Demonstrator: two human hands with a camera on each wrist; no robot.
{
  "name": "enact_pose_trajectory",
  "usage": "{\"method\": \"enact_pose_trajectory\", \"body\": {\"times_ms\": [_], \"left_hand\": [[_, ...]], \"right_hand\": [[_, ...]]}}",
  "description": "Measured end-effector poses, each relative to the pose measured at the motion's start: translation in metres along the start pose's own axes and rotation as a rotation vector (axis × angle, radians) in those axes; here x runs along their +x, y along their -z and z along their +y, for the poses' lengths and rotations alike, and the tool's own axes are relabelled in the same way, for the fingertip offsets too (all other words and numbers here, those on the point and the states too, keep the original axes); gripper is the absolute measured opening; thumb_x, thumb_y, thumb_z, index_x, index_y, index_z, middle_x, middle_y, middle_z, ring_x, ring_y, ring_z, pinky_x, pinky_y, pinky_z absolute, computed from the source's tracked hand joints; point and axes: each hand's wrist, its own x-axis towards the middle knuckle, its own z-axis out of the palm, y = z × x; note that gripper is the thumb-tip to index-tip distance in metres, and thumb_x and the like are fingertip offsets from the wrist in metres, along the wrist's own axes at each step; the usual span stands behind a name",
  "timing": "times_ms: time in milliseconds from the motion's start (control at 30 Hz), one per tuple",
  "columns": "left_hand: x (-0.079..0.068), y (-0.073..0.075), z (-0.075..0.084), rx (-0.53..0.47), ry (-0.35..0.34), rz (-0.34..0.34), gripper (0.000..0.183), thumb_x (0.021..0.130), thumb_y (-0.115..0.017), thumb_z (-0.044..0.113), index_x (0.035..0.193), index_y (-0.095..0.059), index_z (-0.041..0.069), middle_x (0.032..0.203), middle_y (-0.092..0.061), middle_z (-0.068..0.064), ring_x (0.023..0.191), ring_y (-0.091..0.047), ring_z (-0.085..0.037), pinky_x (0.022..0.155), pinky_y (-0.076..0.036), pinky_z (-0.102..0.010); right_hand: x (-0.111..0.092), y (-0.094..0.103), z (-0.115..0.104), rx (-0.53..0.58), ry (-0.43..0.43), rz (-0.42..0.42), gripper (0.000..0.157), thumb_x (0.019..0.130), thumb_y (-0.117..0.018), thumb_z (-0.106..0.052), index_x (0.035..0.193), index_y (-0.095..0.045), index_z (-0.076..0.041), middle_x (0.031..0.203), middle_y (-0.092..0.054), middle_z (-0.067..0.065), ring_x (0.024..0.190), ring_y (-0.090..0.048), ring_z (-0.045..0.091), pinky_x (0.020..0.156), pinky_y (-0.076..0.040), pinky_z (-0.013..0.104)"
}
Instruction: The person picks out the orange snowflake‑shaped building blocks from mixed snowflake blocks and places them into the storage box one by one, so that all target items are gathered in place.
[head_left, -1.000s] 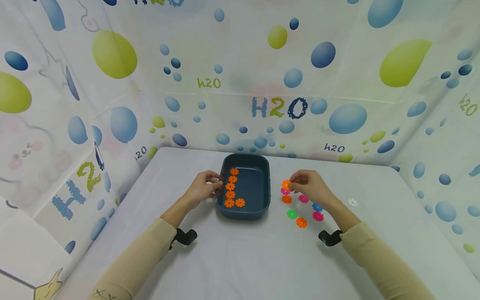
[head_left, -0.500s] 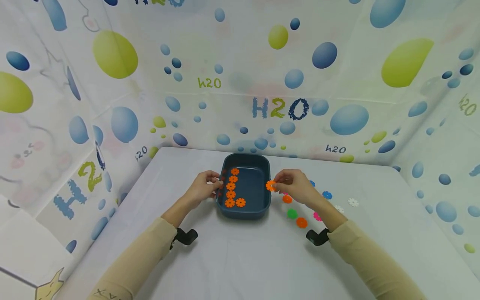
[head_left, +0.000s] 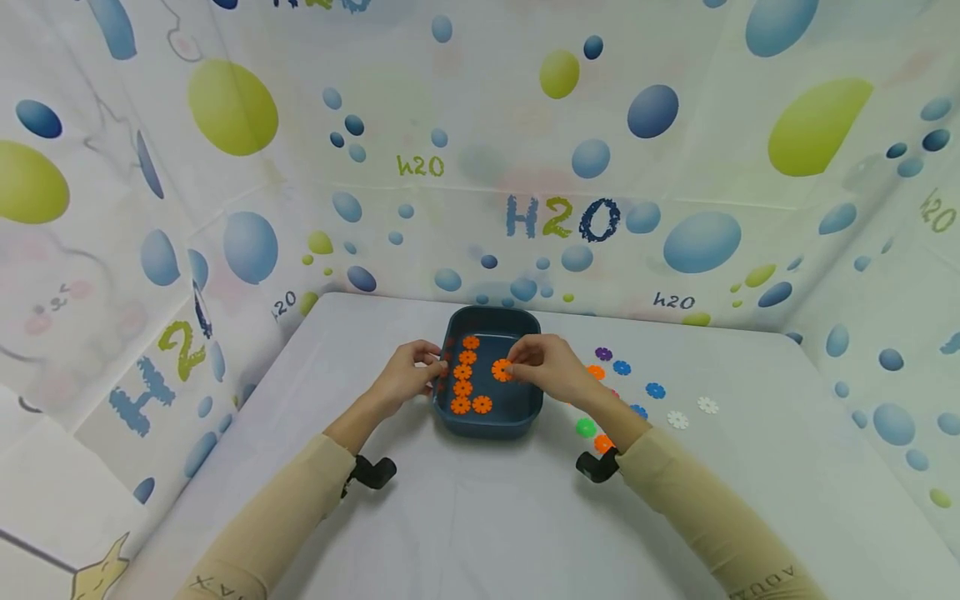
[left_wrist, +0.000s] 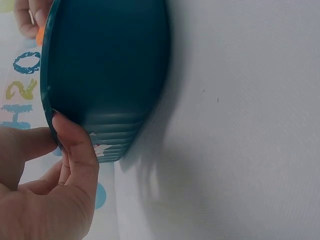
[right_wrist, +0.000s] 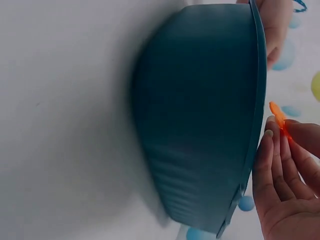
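Note:
A dark blue rectangular tub (head_left: 487,429) sits on the white-covered table. My left hand (head_left: 405,379) grips its left rim; in the left wrist view the thumb and fingers (left_wrist: 80,165) pinch the edge. Over the tub's right half, my right hand (head_left: 555,368) pinches an orange flower-shaped plastic disc (head_left: 501,370) between thumb and fingers. The right wrist view has this orange disc (right_wrist: 280,119) tilted, slightly above rim height. Inside the tub, several orange discs (head_left: 462,372) form an L along the left side and near end.
Right of the tub lie loose flower discs: purple (head_left: 603,354), blue (head_left: 656,390), white (head_left: 677,419), green (head_left: 586,427) and orange (head_left: 596,372). My right forearm partly covers them. Black wrist cameras (head_left: 373,472) hang under both wrists. A patterned curtain (head_left: 465,183) rises behind the table.
My right hand has carried the orange disc leftward from the loose discs, across the tub's right rim to over its inside. The left hand has stayed at the left rim.

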Motion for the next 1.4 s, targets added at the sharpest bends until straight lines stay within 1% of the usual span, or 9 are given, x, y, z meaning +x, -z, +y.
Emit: {"method": "enact_pose_trajectory", "body": {"times_ms": [133,233,433,567,700,833,933,1167,1400], "left_hand": [[0.0,0.0,0.0,-0.002,-0.004,-0.001,0.038,0.103,-0.06,0.01,0.135,-0.051,-0.009,0.103,-0.059,-0.016,0.087,-0.068,-0.034,0.063,-0.058,-0.029],[0.001,0.001,0.0,-0.007,0.004,-0.002,0.039,0.103,-0.06,0.01,0.136,-0.051,-0.009,0.104,-0.059,-0.017,0.088,-0.068,-0.034,0.063,-0.058,-0.029],[0.004,0.001,-0.002,-0.002,0.02,-0.012,0.036,0.103,-0.058,0.005,0.134,-0.05,-0.012,0.103,-0.06,-0.019,0.086,-0.067,-0.034,0.062,-0.057,-0.03],[0.003,0.0,-0.001,-0.012,0.016,-0.014,0.037,0.104,-0.058,0.007,0.135,-0.05,-0.012,0.103,-0.06,-0.019,0.089,-0.067,-0.039,0.062,-0.057,-0.03],[0.0,0.0,0.002,-0.013,0.011,-0.01,0.038,0.104,-0.059,0.009,0.135,-0.05,-0.01,0.104,-0.06,-0.017,0.088,-0.067,-0.034,0.063,-0.057,-0.03],[-0.001,0.001,0.003,-0.009,0.015,-0.008,0.037,0.103,-0.06,0.01,0.134,-0.051,-0.009,0.104,-0.059,-0.016,0.085,-0.066,-0.027,0.064,-0.057,-0.03],[0.0,0.001,0.001,-0.008,0.021,-0.006,0.036,0.103,-0.06,0.009,0.133,-0.052,-0.008,0.103,-0.059,-0.015,0.084,-0.065,-0.026,0.064,-0.057,-0.029],[0.0,0.0,-0.001,-0.007,0.017,-0.001,0.035,0.103,-0.06,0.009,0.133,-0.052,-0.008,0.1,-0.059,-0.013,0.08,-0.065,-0.023,0.063,-0.057,-0.028],[0.001,-0.002,-0.004,-0.012,0.012,0.002,0.036,0.102,-0.06,0.009,0.133,-0.052,-0.008,0.101,-0.06,-0.013,0.082,-0.066,-0.027,0.063,-0.056,-0.028]], "right_hand": [[0.012,-0.009,-0.002,-0.032,0.015,-0.005,0.008,0.096,-0.07,-0.005,0.103,-0.069,-0.001,0.095,-0.072,0.011,0.088,-0.072,0.033,0.079,-0.062,0.037],[0.02,-0.015,0.0,-0.047,0.012,-0.028,0.008,0.096,-0.069,-0.004,0.103,-0.069,0.0,0.094,-0.072,0.012,0.086,-0.072,0.029,0.078,-0.061,0.035],[0.033,-0.025,0.005,-0.07,-0.053,-0.097,0.007,0.095,-0.07,-0.002,0.101,-0.069,0.002,0.092,-0.073,0.011,0.086,-0.074,0.033,0.08,-0.062,0.042],[0.04,-0.03,0.006,-0.156,-0.085,-0.098,0.005,0.094,-0.071,-0.002,0.099,-0.07,0.0,0.088,-0.074,0.008,0.079,-0.073,0.024,0.074,-0.062,0.035],[0.047,-0.034,0.008,-0.247,-0.103,-0.107,0.005,0.093,-0.071,0.0,0.097,-0.07,0.001,0.086,-0.073,0.008,0.072,-0.07,0.016,0.067,-0.06,0.029],[0.05,-0.035,0.009,-0.322,-0.127,-0.132,0.005,0.09,-0.072,0.001,0.094,-0.07,0.0,0.084,-0.072,0.006,0.072,-0.067,0.016,0.067,-0.057,0.028],[0.051,-0.037,0.008,-0.372,-0.142,-0.146,0.006,0.088,-0.073,0.002,0.092,-0.07,-0.001,0.083,-0.071,0.005,0.074,-0.064,0.017,0.068,-0.055,0.029],[0.053,-0.042,0.012,-0.481,-0.159,-0.175,0.006,0.09,-0.075,-0.004,0.091,-0.069,-0.004,0.084,-0.067,0.004,0.076,-0.06,0.018,0.071,-0.054,0.029],[0.052,-0.044,0.013,-0.498,-0.16,-0.185,0.008,0.091,-0.076,-0.006,0.092,-0.069,-0.005,0.086,-0.067,0.004,0.078,-0.06,0.018,0.073,-0.055,0.03]]}}
